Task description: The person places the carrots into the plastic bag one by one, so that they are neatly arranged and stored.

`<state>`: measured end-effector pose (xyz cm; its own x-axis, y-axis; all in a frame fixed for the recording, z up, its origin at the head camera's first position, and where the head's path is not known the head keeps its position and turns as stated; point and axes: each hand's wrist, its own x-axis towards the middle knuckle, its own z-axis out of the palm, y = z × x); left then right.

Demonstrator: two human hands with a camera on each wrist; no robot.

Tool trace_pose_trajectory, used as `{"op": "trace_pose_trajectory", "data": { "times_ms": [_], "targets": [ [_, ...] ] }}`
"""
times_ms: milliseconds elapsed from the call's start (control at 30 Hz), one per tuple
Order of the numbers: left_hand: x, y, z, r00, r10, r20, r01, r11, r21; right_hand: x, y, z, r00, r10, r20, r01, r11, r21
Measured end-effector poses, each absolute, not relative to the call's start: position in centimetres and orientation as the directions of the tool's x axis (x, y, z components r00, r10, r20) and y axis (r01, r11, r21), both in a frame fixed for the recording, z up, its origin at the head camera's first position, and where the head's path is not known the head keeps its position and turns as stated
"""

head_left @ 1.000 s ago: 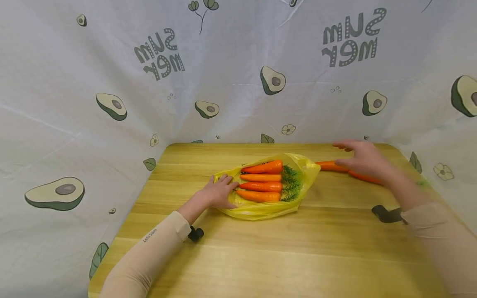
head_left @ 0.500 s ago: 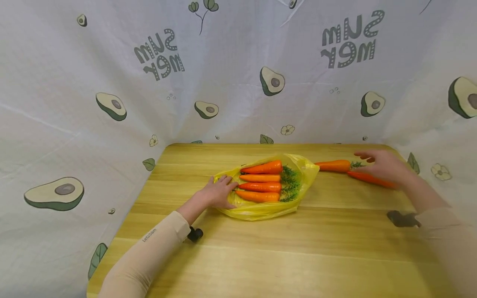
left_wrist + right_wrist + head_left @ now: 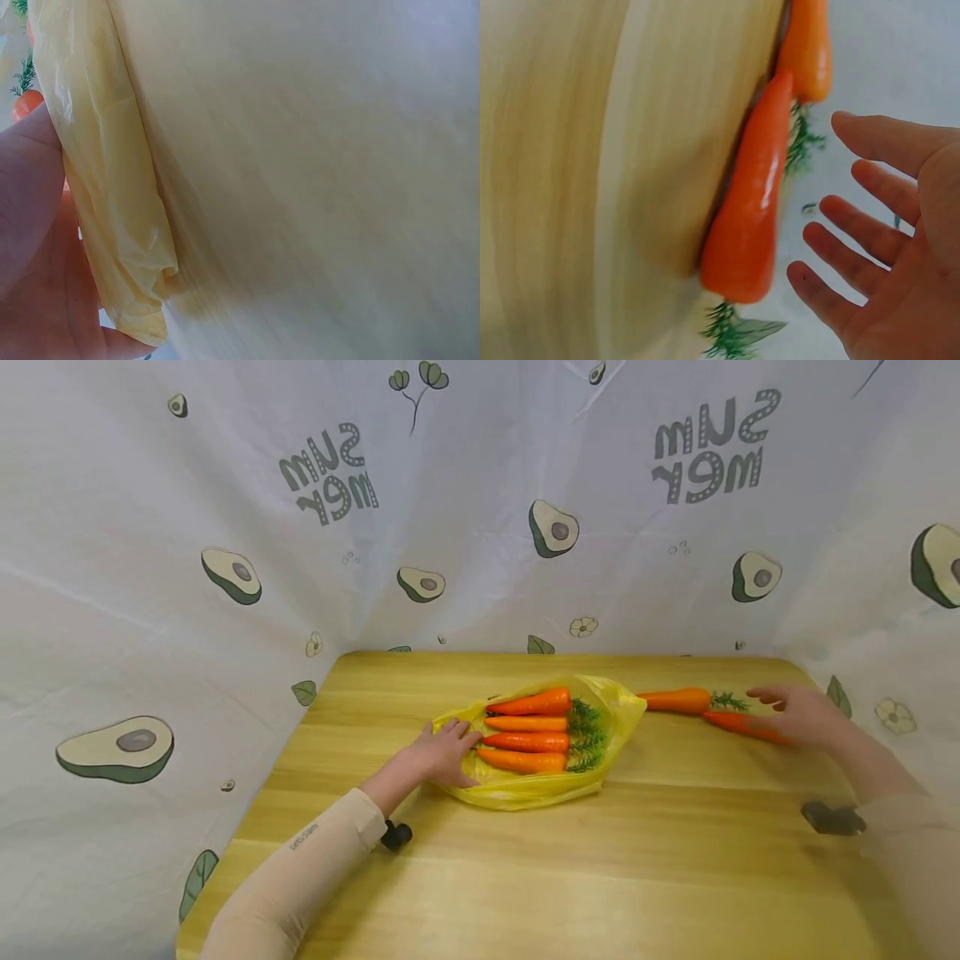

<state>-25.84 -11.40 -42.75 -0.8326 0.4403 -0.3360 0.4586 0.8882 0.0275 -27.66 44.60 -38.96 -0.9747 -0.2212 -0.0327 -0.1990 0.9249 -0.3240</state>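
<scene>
A yellow plastic bag (image 3: 536,793) lies on the wooden table with its mouth spread, and several orange-red carrots (image 3: 525,742) with green tops sit side by side in it. My left hand (image 3: 442,753) rests on the left end of the bag, fingers spread near the carrot tips. In the left wrist view, the bag's crinkled edge (image 3: 124,195) runs beside that hand. Over on the right, my right hand (image 3: 804,718) hovers with relaxed fingers by a red carrot (image 3: 750,202), holding nothing. An orange carrot (image 3: 678,700) lies just beyond the red one's tip.
The wooden table (image 3: 525,885) has rounded back corners. A white cloth (image 3: 480,510) printed with avocados hangs behind and at both sides. Dark wrist cameras (image 3: 832,818) stick out from both forearms.
My right hand has moved rightward and slightly nearer, from over the orange carrot to the red carrot's thick end. My left hand and the bag stay in place.
</scene>
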Motion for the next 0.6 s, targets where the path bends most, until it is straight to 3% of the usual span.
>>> {"op": "trace_pose_trajectory", "data": {
  "times_ms": [233,600],
  "targets": [
    [-25.7,-11.4,-42.8,-0.840,0.438,-0.320,0.457,0.889,0.017,-28.2,46.7,-39.8,-0.986,-0.148,-0.079,-0.118,0.945,-0.304],
    [-25.3,-12.2,-42.9,-0.847,0.427,-0.317,0.437,0.899,0.042,-28.7,46.2,-39.6,-0.978,-0.169,-0.119,-0.128,0.947,-0.295]
  ]
}}
